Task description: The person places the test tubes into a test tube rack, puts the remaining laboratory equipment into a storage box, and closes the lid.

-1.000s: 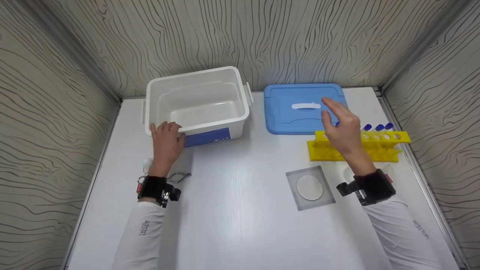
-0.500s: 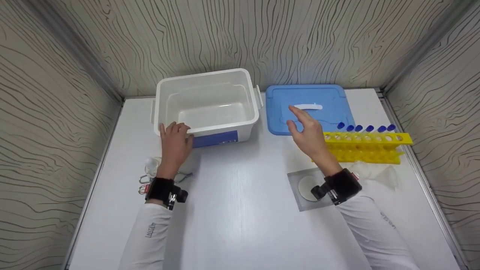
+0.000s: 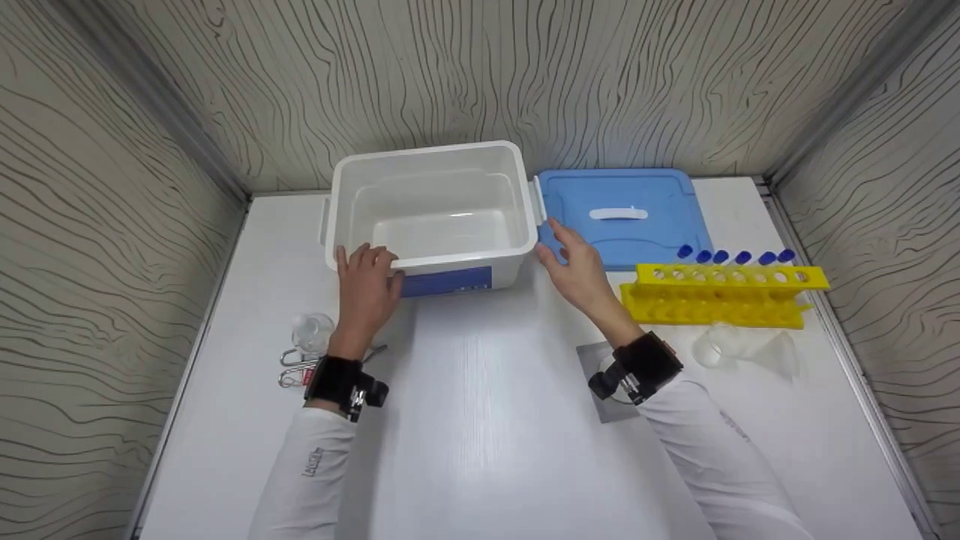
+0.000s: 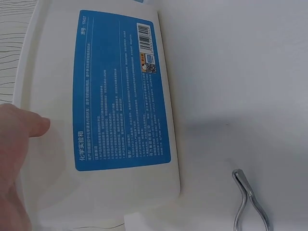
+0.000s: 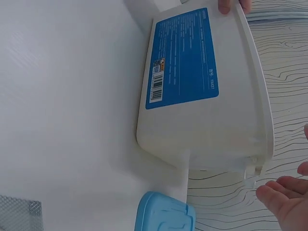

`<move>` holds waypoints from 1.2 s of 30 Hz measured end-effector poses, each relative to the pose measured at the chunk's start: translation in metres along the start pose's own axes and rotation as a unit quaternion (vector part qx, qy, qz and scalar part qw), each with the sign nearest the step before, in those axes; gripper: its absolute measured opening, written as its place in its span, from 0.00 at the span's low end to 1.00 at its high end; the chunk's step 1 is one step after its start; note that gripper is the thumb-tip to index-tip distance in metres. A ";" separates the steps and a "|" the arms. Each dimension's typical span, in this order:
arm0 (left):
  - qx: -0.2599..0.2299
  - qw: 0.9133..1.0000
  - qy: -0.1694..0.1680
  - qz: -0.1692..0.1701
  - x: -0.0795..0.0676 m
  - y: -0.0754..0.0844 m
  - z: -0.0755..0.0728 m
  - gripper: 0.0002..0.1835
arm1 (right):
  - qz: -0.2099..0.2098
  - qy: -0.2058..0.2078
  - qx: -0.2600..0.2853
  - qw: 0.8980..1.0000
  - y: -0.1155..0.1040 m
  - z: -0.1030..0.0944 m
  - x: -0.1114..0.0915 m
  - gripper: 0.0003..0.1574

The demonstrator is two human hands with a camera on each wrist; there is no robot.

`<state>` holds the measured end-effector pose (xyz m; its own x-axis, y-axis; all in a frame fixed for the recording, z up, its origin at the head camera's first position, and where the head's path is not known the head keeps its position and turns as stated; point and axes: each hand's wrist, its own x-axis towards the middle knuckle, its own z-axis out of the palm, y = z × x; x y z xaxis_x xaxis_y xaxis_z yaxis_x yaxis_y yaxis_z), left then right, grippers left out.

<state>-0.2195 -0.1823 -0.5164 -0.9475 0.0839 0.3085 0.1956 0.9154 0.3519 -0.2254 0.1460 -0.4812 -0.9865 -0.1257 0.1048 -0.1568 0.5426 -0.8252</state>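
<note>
A white plastic storage box [image 3: 506,274] stands at the back of the table, its inside bare. On its front wall is a blue printed label [image 4: 120,91]. My left hand [image 3: 367,296] grips the front rim near the left corner, fingers over the edge and thumb outside. At the box's front right corner, my right hand [image 3: 581,274] has its fingers apart and holds nothing. Its fingertips are close to the white side handle [image 3: 540,199], as the right wrist view also shows. Behind that hand lies a blue lid [image 3: 645,187] with a white handle.
A yellow test tube rack [image 3: 720,296] with several blue-capped tubes stands at the right, a clear funnel [image 3: 780,356] before it. Under my right wrist lies a grey wire gauze [image 3: 592,356]. Round clear glassware [image 3: 311,332] and metal tongs [image 3: 292,379] lie at the left.
The box has slid to the right with my left hand on its rim. My right hand has moved left from over the rack and lid to the box's right corner.
</note>
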 end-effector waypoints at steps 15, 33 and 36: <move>-0.012 1.000 0.006 0.013 0.000 0.017 0.008 0.11 | 0.047 0.000 0.038 0.998 0.005 0.016 0.007 0.47; -0.015 1.000 -0.006 0.017 -0.009 0.035 0.010 0.10 | 0.069 0.052 0.028 0.996 0.021 0.009 0.008 0.36; -0.017 1.000 -0.006 0.022 -0.011 0.038 0.010 0.10 | 0.070 0.060 0.025 0.995 0.024 0.007 0.006 0.35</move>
<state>-0.2048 -0.1447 -0.5156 -0.9407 0.1280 0.3140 0.2449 0.8971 0.3679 -0.2349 0.1525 -0.5039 -0.9975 0.0503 0.0494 -0.0173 0.5046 -0.8632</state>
